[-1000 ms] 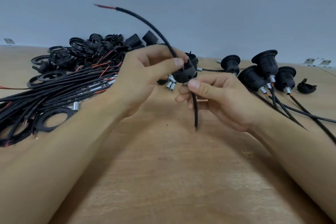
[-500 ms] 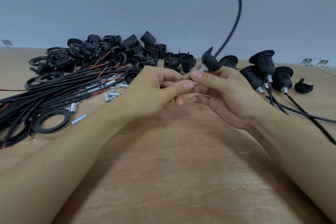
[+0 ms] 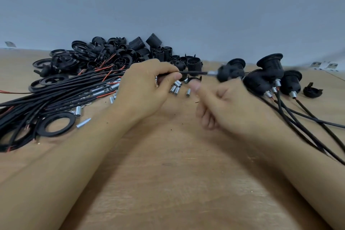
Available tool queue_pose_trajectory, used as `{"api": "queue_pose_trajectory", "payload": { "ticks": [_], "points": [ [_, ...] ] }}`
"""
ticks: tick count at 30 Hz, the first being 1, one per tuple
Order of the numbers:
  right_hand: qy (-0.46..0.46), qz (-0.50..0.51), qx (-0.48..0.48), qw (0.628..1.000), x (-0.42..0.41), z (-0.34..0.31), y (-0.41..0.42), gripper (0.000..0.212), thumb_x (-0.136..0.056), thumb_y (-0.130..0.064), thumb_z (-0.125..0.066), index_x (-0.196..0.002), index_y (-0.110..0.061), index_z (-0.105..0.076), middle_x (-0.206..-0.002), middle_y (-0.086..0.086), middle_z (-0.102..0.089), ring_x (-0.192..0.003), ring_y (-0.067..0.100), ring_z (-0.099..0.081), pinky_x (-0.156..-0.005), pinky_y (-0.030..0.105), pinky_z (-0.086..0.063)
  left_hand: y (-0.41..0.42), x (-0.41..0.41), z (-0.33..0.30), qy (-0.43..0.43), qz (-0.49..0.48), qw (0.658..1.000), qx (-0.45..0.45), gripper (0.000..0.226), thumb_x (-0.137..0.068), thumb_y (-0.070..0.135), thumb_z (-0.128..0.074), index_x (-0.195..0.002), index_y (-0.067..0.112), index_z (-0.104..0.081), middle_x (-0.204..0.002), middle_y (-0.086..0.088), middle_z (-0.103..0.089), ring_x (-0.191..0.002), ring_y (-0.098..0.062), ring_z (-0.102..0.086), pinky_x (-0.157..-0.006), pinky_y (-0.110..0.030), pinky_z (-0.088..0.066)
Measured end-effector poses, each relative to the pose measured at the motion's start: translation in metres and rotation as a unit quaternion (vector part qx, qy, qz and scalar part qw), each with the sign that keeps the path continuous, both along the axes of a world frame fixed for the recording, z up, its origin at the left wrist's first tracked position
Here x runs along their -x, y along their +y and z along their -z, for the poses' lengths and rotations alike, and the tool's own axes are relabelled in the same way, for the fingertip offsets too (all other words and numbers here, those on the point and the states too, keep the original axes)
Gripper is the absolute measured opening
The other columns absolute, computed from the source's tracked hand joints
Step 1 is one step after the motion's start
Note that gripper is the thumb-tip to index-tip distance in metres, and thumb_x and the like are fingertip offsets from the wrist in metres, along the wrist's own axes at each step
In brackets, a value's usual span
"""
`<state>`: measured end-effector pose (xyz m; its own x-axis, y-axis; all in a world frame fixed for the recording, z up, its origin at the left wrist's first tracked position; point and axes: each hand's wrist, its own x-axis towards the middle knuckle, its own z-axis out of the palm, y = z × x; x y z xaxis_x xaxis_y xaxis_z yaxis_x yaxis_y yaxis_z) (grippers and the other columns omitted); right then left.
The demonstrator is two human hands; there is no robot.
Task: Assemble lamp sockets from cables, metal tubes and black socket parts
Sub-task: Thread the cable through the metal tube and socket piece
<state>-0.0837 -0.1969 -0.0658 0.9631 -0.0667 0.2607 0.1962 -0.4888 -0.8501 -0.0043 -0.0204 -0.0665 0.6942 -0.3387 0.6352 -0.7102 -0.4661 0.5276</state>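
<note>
Head view: a light wooden tabletop meets a plain grey-blue wall. At centre, the left hand pinches a thin black cable carrying a blurred black socket part; the blurred right hand is loosely curled, its grip unclear.

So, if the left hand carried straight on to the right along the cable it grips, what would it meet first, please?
Most likely the metal tube on the cable, then the black socket part. The left hand pinches that cable; blur makes depth uncertain.

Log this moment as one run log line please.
left hand: pinching cable | socket part: on cable end, airborne | right hand: blurred, grip unclear
</note>
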Motion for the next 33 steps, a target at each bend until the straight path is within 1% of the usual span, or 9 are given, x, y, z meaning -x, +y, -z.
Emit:
{"api": "queue_pose_trajectory", "payload": {
  "ticks": [3, 6, 8, 11, 13, 15, 18, 26, 33],
  "points": [
    [-0.172, -0.066, 0.086, 0.979, 0.008, 0.007, 0.018, 0.039, -0.094, -0.037, -0.063, -0.06, -0.018, -0.067, -0.051, -0.004, -0.06, -0.045, 0.013, -0.054, -0.046, 0.022, -0.041, 0.001, 0.002, -0.001, 0.029, 0.012, 0.997, -0.066, 0.031, -0.083, 0.042, -0.051, -0.094, 0.028, -0.076, -0.082, 0.007, -0.07, -0.081, -0.017, -0.064, -0.076, -0.039, -0.051],
    [-0.291, 0.019, 0.194, 0.937, -0.005, 0.005, 0.014, 0.009, -0.093, -0.02, -0.064, -0.092, -0.016, -0.072, -0.083, -0.005, -0.069, -0.079, 0.017, -0.06, -0.069, 0.03, -0.047, -0.001, 0.001, 0.002, 0.065, 0.064, 0.99, -0.109, 0.016, -0.088, 0.043, -0.055, -0.077, 0.042, -0.067, -0.064, 0.01, -0.058, -0.065, -0.014, -0.053, -0.064, -0.032, -0.044],
    [-0.215, 0.03, 0.222, 0.951, -0.013, 0.006, 0.003, 0.017, -0.094, -0.023, -0.064, -0.108, -0.015, -0.069, -0.098, -0.007, -0.068, -0.094, 0.014, -0.06, -0.082, 0.032, -0.047, -0.004, 0.001, 0.005, 0.081, 0.088, 0.989, -0.091, 0.016, -0.094, 0.027, -0.065, -0.084, 0.039, -0.066, -0.066, 0.001, -0.06, -0.067, -0.022, -0.055, -0.066, -0.037, -0.048],
    [-0.112, -0.008, 0.209, 0.971, -0.018, 0.011, -0.009, 0.012, -0.093, -0.025, -0.064, -0.101, -0.017, -0.07, -0.081, -0.007, -0.068, -0.078, 0.009, -0.061, -0.074, 0.032, -0.049, -0.007, 0.003, 0.007, 0.124, 0.126, 0.984, -0.013, 0.019, -0.091, 0.009, -0.065, -0.103, 0.023, -0.065, -0.075, 0.0, -0.064, -0.066, -0.023, -0.056, -0.065, -0.033, -0.05],
    [-0.117, 0.006, 0.182, 0.976, -0.022, 0.013, -0.014, 0.007, -0.093, -0.016, -0.064, -0.089, -0.015, -0.07, -0.065, -0.006, -0.062, -0.063, 0.007, -0.057, -0.062, 0.024, -0.045, -0.007, 0.002, 0.004, 0.146, 0.125, 0.98, 0.048, 0.021, -0.09, 0.005, -0.065, -0.104, 0.02, -0.065, -0.076, 0.001, -0.068, -0.064, -0.018, -0.054, -0.061, -0.019, -0.043],
    [-0.126, 0.035, 0.144, 0.981, -0.025, 0.012, -0.019, 0.009, -0.093, -0.013, -0.062, -0.087, -0.015, -0.068, -0.059, -0.007, -0.059, -0.055, 0.004, -0.05, -0.056, 0.019, -0.039, -0.004, 0.0, 0.001, 0.146, 0.102, 0.978, 0.108, 0.013, -0.09, 0.01, -0.069, -0.099, 0.019, -0.067, -0.078, 0.001, -0.073, -0.069, -0.021, -0.062, -0.062, -0.025, -0.047],
    [-0.098, 0.035, 0.107, 0.989, -0.026, 0.011, -0.022, 0.011, -0.094, -0.013, -0.061, -0.092, -0.02, -0.069, -0.063, -0.008, -0.063, -0.05, 0.004, -0.052, -0.059, 0.032, -0.049, -0.003, 0.003, -0.002, 0.124, 0.097, 0.98, 0.124, 0.006, -0.087, 0.024, -0.077, -0.088, 0.019, -0.073, -0.08, 0.004, -0.075, -0.077, -0.022, -0.07, -0.068, -0.037, -0.053],
    [-0.114, 0.013, 0.155, 0.981, -0.024, 0.011, -0.017, 0.011, -0.094, -0.023, -0.064, -0.087, -0.017, -0.07, -0.07, -0.004, -0.065, -0.061, 0.006, -0.051, -0.061, 0.028, -0.042, -0.009, 0.002, -0.002, 0.172, 0.086, 0.96, 0.205, 0.013, -0.092, 0.018, -0.07, -0.084, 0.008, -0.072, -0.077, -0.006, -0.074, -0.05, -0.003, -0.054, -0.051, -0.016, -0.044],
    [-0.112, -0.031, 0.039, 0.992, -0.023, 0.011, -0.013, 0.011, -0.098, -0.022, -0.059, -0.103, -0.02, -0.068, -0.077, -0.003, -0.069, -0.068, 0.017, -0.065, -0.07, 0.035, -0.055, -0.009, 0.005, -0.003, 0.172, 0.145, 0.958, 0.176, 0.007, -0.092, 0.009, -0.068, -0.087, 0.007, -0.072, -0.079, -0.003, -0.075, -0.052, -0.002, -0.057, -0.053, -0.014, -0.044]
  ]
}}
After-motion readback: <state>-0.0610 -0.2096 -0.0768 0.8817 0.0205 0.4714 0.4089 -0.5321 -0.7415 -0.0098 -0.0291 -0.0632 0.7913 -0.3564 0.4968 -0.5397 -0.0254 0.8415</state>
